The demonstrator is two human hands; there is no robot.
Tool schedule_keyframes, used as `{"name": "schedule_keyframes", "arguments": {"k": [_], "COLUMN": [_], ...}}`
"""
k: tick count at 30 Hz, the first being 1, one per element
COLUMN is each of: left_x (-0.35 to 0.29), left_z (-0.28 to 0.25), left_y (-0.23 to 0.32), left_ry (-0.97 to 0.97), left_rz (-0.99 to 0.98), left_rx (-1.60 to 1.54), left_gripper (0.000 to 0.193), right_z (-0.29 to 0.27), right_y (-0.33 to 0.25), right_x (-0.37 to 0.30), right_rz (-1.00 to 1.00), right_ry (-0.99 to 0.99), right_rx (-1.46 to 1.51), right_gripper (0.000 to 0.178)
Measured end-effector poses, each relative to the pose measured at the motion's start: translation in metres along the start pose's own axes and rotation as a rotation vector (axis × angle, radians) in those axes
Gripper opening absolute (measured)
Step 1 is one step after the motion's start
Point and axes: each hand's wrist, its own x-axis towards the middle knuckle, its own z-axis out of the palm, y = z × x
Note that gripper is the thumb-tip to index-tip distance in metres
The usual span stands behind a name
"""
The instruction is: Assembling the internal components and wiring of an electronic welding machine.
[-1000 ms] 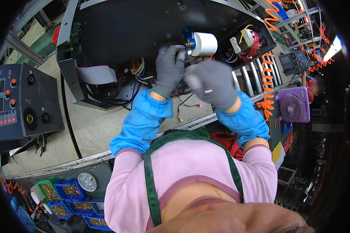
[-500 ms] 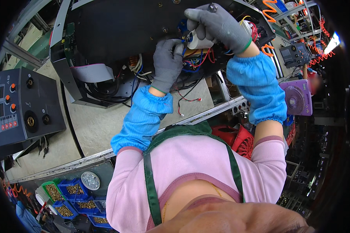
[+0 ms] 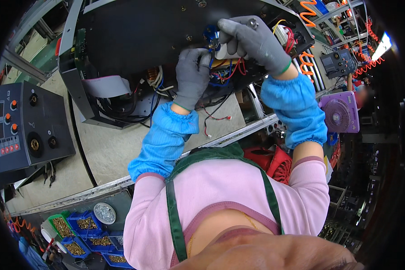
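Observation:
My left hand (image 3: 193,74), in a grey glove, is closed with its fingertips at a blue wire (image 3: 212,57) inside a black machine housing (image 3: 135,40). The gloved fingers partly hide that wire. To its right, my right hand (image 3: 256,42), also grey-gloved, is curled round a tool (image 3: 253,23); only its dark round end shows above the fist, so its kind is unclear. Between the hands sits a white cylindrical part (image 3: 221,51), half covered by the right fingers. Red and blue wires (image 3: 231,74) lie just below it.
A flat grey ribbon cable (image 3: 105,85) and a bundle of wires (image 3: 155,83) hang at the housing's near side. On the left stands a dark control unit (image 3: 31,126) with orange knobs. Blue bins (image 3: 85,225) of small brass parts are at lower left. A purple fan (image 3: 339,113) stands at right.
My right hand has shifted slightly down and right, with the tool still in it. The left hand stays almost in place at the wire.

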Motion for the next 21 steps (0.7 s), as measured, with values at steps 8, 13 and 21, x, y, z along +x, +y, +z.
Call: {"name": "schedule_keyframes", "arguments": {"k": [8, 13, 21], "left_x": [0.0, 0.0, -0.002], "left_z": [0.0, -0.002, 0.001], "left_y": [0.003, 0.004, -0.007], "left_ry": [-0.034, -0.057, -0.079], "left_rz": [-0.044, -0.065, -0.065], "left_rx": [0.012, 0.021, -0.014], "left_gripper": [0.015, 0.015, 0.017], "right_z": [-0.023, -0.008, 0.068], "right_y": [-0.011, -0.014, 0.067], "right_x": [0.033, 0.031, -0.059], "right_rz": [0.211, 0.178, -0.722], "right_ry": [-0.246, -0.167, 0.258], "right_rx": [0.047, -0.051, -0.811], "right_gripper": [0.036, 0.034, 0.018]}}
